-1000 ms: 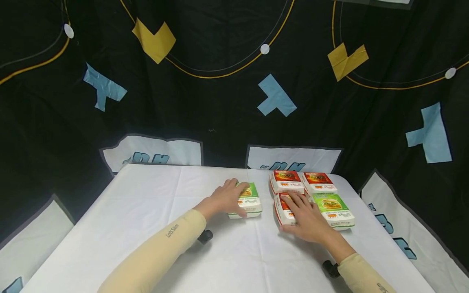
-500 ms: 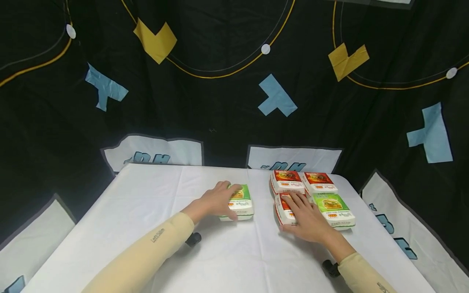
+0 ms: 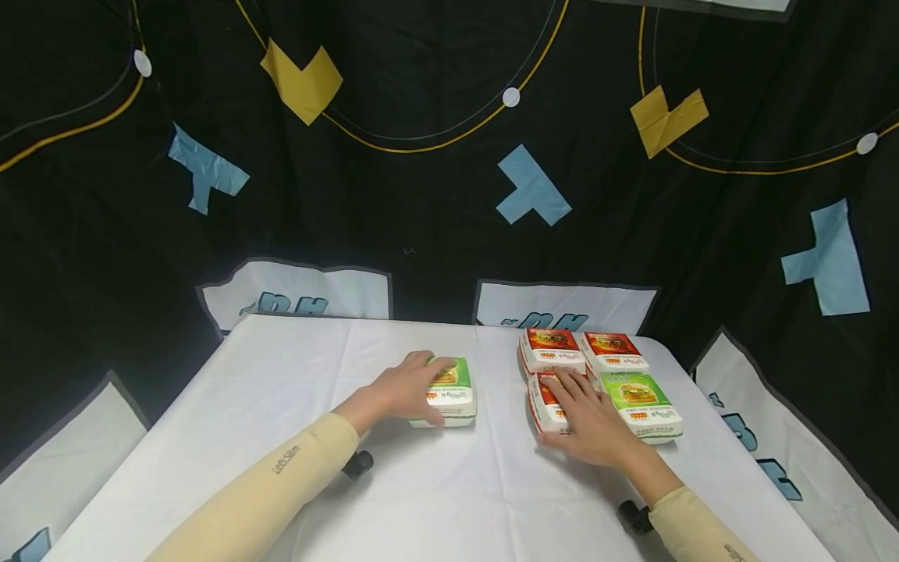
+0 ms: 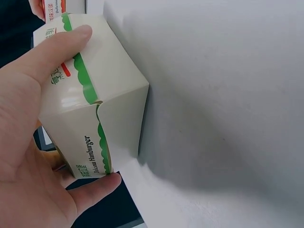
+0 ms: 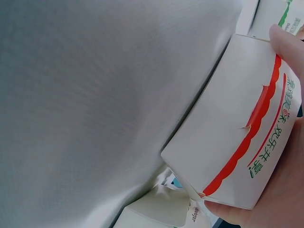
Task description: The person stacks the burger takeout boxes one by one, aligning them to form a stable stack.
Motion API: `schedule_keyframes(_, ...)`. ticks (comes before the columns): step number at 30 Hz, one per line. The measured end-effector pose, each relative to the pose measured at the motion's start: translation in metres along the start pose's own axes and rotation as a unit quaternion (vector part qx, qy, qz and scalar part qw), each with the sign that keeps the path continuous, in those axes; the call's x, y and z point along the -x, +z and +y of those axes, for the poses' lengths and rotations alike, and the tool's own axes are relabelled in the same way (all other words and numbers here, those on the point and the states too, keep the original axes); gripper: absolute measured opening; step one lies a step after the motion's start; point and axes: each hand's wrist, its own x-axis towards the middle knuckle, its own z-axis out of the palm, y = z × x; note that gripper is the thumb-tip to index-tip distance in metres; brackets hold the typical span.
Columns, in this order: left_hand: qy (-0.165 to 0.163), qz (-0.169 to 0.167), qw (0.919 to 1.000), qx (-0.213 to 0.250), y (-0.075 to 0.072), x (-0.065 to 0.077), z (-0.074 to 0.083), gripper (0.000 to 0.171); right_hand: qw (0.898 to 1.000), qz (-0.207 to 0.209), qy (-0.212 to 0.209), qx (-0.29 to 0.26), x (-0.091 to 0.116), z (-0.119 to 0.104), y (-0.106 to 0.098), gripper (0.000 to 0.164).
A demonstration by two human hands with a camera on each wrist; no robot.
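My left hand (image 3: 402,388) grips a green-and-white hamburger box (image 3: 456,396) left of the group, thumb on the near side. In the left wrist view the same box (image 4: 116,66) shows its green scalloped trim, with fingers bent around its far end; it sits right at the white cloth. On the right, my right hand (image 3: 598,421) lies over a red-and-white hamburger box (image 3: 546,414), thumb at its near edge and fingers over the top. The right wrist view shows this box (image 5: 223,114) spanned between thumb and fingers, its printed top partly covered.
Two red hamburger boxes, one at the back left (image 3: 555,357) and one at the back right (image 3: 614,359), adjoin the held red one. A green hamburger box (image 3: 641,402) stands to its right. The white-covered table (image 3: 449,499) ends before a black curtain (image 3: 421,211).
My left hand and the green hamburger box in it have moved left, away from the group, and slightly nearer. The right hand has stayed on the red hamburger box.
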Motion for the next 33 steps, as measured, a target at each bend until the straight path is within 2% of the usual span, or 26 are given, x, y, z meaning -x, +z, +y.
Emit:
schedule_keyframes(7,-0.006,-0.005,1.0,-0.005,-0.003,0.008,-0.007,0.095,1.0,-0.012,0.004,-0.002,-0.001,0.0,0.001,0.1)
schedule_keyframes(14,-0.004,-0.005,1.0,-0.002,-0.007,0.014,-0.01,0.094,1.0,-0.003,-0.005,0.0,0.0,0.001,0.0,0.097)
schedule_keyframes(19,0.002,-0.006,1.0,0.004,-0.005,0.014,-0.011,0.094,1.0,-0.004,-0.009,0.005,-0.001,0.002,0.001,0.096)
schedule_keyframes(27,0.013,0.0,0.9998,0.018,0.001,0.013,-0.016,0.093,1.0,-0.007,-0.014,-0.022,0.0,0.002,-0.004,0.095)
schedule_keyframes(33,0.003,-0.005,0.9995,0.03,0.002,0.014,-0.017,0.094,0.999,-0.021,-0.018,-0.027,-0.001,0.004,-0.01,0.097)
